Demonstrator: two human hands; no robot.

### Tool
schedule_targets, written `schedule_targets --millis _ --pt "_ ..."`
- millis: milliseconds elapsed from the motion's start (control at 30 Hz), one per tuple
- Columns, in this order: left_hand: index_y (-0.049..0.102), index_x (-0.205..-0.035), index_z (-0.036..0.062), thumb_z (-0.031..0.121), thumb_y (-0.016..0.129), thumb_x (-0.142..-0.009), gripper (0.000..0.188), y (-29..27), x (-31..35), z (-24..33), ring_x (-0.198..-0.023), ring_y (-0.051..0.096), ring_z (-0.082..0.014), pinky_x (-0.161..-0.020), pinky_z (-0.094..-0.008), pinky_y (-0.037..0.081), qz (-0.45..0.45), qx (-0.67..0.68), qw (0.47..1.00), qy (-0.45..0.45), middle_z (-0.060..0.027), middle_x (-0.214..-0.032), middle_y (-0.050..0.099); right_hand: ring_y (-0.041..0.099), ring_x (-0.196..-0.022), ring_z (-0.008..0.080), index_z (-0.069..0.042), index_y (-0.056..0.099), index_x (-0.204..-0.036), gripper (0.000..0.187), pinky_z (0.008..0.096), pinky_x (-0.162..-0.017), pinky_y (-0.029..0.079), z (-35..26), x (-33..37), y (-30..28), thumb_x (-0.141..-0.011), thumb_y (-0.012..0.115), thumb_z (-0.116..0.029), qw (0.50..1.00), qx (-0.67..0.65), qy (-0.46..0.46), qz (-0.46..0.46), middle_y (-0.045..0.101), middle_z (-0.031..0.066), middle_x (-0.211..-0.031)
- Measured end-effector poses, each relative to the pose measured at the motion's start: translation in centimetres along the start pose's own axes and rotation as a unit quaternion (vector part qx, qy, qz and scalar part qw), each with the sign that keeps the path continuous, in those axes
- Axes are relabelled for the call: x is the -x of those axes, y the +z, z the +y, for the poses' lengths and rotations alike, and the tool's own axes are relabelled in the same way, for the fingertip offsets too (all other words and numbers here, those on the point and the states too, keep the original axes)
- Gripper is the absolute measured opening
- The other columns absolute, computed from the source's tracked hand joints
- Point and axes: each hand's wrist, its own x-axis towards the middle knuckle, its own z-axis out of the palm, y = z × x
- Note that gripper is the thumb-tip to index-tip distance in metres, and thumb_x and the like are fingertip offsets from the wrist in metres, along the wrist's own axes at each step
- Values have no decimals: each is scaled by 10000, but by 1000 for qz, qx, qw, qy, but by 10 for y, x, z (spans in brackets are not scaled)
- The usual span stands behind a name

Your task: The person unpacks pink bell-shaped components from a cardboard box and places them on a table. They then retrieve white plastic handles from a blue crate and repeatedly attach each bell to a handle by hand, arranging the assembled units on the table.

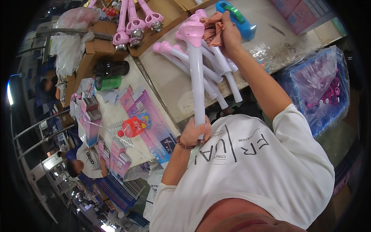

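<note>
My left hand (190, 132) is wrapped round the lower end of a toy wand (197, 85) with a long white tube and a pink, knobbed head. The wand stands up away from me over the table (154, 73). By its pink head, my right hand (231, 35) grips a crumpled peach-coloured cloth (213, 33). The cloth is beside the head; whether it touches is hard to tell. Several more white wands with pink heads (165, 47) lie in a loose pile behind and around the held one.
A blue container with a green handle (247, 31) stands beyond my right hand. At the far left, pink wands (135, 27) with metal ends lie on cardboard. A plastic-lined blue crate (313, 112) holds pink parts at right. A red-labelled bottle (133, 127) and a person (88, 160) are left.
</note>
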Motion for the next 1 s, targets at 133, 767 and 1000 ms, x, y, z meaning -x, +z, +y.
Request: schedule_targets --millis 133,767,1000 --pt "504 -801 33 347 700 -806 370 -2 -2 -1 -378 456 -129 -345 -245 332 -23 9 1000 -3 -69 -529 532 616 -702 189 12 569 -1013 561 280 -602 528 -6 4 -8 -990 312 -486 999 9 16 -38 630 137 -970" --pt "521 -953 -25 154 661 -800 274 3 -43 47 -630 615 -182 -558 -305 510 171 -180 965 89 -78 -712 585 634 -653 153 -57 584 -1081 459 287 -605 548 8 52 62 -941 479 -481 986 -55 153 -49 643 54 -858" --pt "564 -871 -19 81 612 -781 142 -26 -92 41 -577 589 -191 -530 -339 465 339 -431 780 302 -90 -678 584 499 -472 88 -56 532 -898 612 231 -415 393 37 90 49 -935 317 -628 980 93 173 -16 526 -2 -670"
